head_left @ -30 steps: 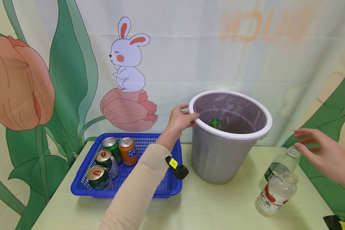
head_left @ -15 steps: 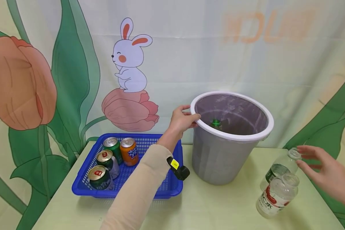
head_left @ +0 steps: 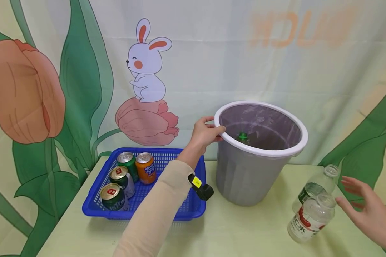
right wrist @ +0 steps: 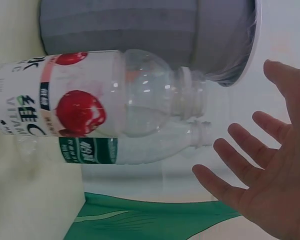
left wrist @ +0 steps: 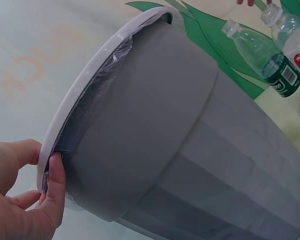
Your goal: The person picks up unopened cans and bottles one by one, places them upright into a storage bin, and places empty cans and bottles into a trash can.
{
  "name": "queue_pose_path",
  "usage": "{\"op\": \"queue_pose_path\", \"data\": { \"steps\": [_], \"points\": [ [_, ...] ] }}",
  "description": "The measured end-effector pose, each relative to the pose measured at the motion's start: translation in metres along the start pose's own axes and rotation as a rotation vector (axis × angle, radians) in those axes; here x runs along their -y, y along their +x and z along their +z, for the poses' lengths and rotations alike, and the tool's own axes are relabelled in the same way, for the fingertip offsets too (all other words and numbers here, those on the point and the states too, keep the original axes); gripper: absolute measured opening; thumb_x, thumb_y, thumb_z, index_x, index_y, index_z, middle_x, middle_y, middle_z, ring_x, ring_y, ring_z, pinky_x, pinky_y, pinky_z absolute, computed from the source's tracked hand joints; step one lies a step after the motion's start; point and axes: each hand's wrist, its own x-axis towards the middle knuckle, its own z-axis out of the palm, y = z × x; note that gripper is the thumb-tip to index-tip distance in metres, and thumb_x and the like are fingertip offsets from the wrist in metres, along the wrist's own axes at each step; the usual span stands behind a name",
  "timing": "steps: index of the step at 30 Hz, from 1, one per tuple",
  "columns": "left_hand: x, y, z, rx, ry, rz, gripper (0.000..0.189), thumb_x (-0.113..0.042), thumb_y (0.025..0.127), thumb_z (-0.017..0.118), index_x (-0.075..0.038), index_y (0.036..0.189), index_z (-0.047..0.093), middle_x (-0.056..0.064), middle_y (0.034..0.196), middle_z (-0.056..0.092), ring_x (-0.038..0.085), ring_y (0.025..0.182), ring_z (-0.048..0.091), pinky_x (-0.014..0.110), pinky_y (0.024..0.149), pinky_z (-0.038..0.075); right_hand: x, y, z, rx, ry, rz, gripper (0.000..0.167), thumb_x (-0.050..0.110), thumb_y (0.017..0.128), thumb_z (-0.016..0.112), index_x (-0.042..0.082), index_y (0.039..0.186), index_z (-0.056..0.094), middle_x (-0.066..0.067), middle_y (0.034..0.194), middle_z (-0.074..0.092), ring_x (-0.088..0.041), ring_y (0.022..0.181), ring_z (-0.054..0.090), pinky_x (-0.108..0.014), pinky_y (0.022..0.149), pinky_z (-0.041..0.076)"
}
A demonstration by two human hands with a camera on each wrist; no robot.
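My left hand (head_left: 206, 134) grips the white rim of a grey trash can (head_left: 249, 178), thumb on one side and fingers on the other; the left wrist view shows the rim and bag liner (left wrist: 97, 87) pinched there. The can leans a little, and a green bottle neck (head_left: 242, 136) shows inside it. My right hand (head_left: 366, 210) is beside two clear plastic bottles, fingers spread, holding nothing. The nearer bottle (head_left: 313, 217) has a red and white label with cherries. Just behind it stands the bottle with a dark green label (head_left: 315, 189). Both are upright and uncapped.
Left of the can sits a blue plastic basket (head_left: 144, 210). Several drink cans stand in its left half, among them an orange can (head_left: 146, 167) and a green can (head_left: 127, 166). A printed curtain (head_left: 196, 64) hangs behind the pale green table (head_left: 238, 232).
My right hand has moved down, from above the green-labelled bottle's neck to beside the red-labelled bottle's mouth. My left hand keeps its grip on the rim.
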Motion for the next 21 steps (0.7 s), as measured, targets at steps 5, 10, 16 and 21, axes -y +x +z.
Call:
{"op": "queue_pose_path", "data": {
  "steps": [5,10,16,21],
  "points": [
    [0.0,0.0,0.0,-0.001,0.005,0.003,0.059,-0.008,0.081,0.069,-0.01,0.133,0.042,0.013,0.11,0.054,0.018,0.071,0.065,0.026,0.066,0.056,-0.007,-0.012,0.011,0.024,0.05,0.068,0.064,0.017,0.091,0.057,-0.003,0.141,0.023,-0.033,0.129,0.04,-0.031,0.116,0.044,-0.042,0.072,0.051],
    [0.0,0.001,0.0,-0.002,0.004,0.003,0.059,-0.008,0.08,0.069,-0.01,0.133,0.043,0.013,0.109,0.054,0.018,0.07,0.065,0.026,0.066,0.056,-0.009,-0.024,0.023,0.04,0.111,0.14,0.067,0.015,0.094,0.051,-0.003,0.144,0.011,-0.037,0.133,0.032,-0.056,0.112,0.034,-0.064,0.072,0.041],
    [0.0,0.002,0.0,0.002,0.005,-0.002,0.06,-0.008,0.081,0.069,-0.011,0.134,0.042,0.013,0.109,0.054,0.018,0.07,0.064,0.026,0.067,0.056,-0.012,-0.034,0.038,0.033,0.177,0.221,0.073,0.016,0.094,0.05,0.003,0.147,0.001,-0.037,0.138,0.024,-0.059,0.116,0.029,-0.067,0.076,0.039],
    [0.0,0.002,0.0,0.0,0.01,-0.005,0.059,-0.009,0.081,0.069,-0.011,0.133,0.042,0.013,0.109,0.055,0.018,0.071,0.065,0.03,0.072,0.056,-0.016,-0.04,0.051,0.023,0.207,0.303,0.076,0.02,0.094,0.05,0.003,0.147,-0.001,-0.037,0.139,0.022,-0.058,0.117,0.03,-0.059,0.076,0.046]
  ]
}}
